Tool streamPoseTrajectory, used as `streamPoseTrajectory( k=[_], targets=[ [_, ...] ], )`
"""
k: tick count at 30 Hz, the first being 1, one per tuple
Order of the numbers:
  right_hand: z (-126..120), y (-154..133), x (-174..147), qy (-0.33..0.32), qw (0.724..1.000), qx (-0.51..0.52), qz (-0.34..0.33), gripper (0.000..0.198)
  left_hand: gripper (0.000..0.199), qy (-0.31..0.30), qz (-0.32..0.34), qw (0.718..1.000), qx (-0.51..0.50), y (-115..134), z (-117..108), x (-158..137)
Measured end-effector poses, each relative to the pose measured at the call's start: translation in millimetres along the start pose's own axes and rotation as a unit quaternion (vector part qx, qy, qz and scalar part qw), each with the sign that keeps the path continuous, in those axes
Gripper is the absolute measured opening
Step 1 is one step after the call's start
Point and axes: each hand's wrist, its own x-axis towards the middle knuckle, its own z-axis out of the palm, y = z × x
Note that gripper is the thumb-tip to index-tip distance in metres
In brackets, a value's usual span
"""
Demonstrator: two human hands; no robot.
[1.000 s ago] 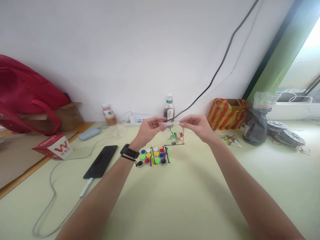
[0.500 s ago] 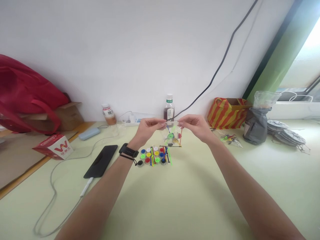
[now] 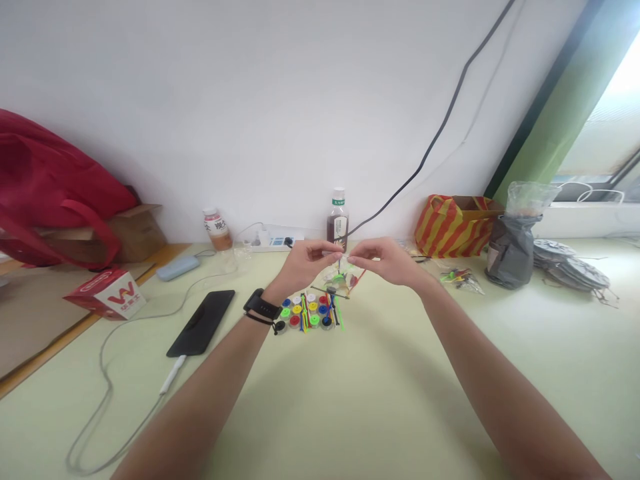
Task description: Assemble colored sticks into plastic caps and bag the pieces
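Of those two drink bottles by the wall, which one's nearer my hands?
The dark-drink bottle with the green neck band, just beyond your left hand and right hand; the other bottle, holding paler drink, stands farther left.

Pale green tabletop (image 3: 380,400) by a bright glass window (image 3: 607,137): home or office, unclear which.
A plain white wall (image 3: 300,100) behind; at left, a black rectangular smartphone (image 3: 201,323) and a red fabric bag (image 3: 45,177); mid-frame, a white plastic power strip (image 3: 270,245).
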Motion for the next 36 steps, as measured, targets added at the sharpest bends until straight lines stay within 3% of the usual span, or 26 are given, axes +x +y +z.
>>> streamPoseTrajectory(
  k=[4,9,16,23,25,27,31,32,34,36],
  targets=[
    [2,-2,1,-0.004,0.995,-0.098,-0.022,0.029,0.028,-0.015,0.017,0.996,0.083,1,0,0],
    [5,-12,-2,-0.03,0.989,-0.138,-0.033,0.021,0.032,-0.043,0.004,0.992,0.117,7,-5,-1],
    [-2,-18,-5,-0.058,0.991,-0.121,-0.013,0.025,0.032,-0.052,0.03,0.98,0.191,18,-16,-2],
    [-17,-6,-7,-0.143,0.985,-0.093,0.027,0.028,0.037,-0.067,0.012,0.978,0.195,9,-13,-3],
    [-29,3,-11,-0.161,0.974,-0.152,0.043,0.024,0.039,-0.06,0.003,0.981,0.185,4,-14,-4],
    [-44,12,-16,-0.137,0.956,-0.248,0.079,0.019,0.041,-0.04,-0.005,0.984,0.175,-1,-16,-4],
    [-62,20,-23,0.011,0.866,-0.458,0.201,0.01,0.04,-0.029,-0.016,0.985,0.169,-5,-16,-4],
    [-62,20,-23,0.032,0.849,-0.481,0.216,0.016,0.039,-0.04,-0.017,0.985,0.169,-4,-14,-5],
    [-56,16,-22,0.031,0.845,-0.486,0.223,0.03,0.037,-0.064,-0.019,0.983,0.171,-2,-10,-6],
    [-46,13,-20,0.008,0.862,-0.462,0.21,0.035,0.034,-0.08,-0.023,0.98,0.18,1,-8,-7]
  ],
)
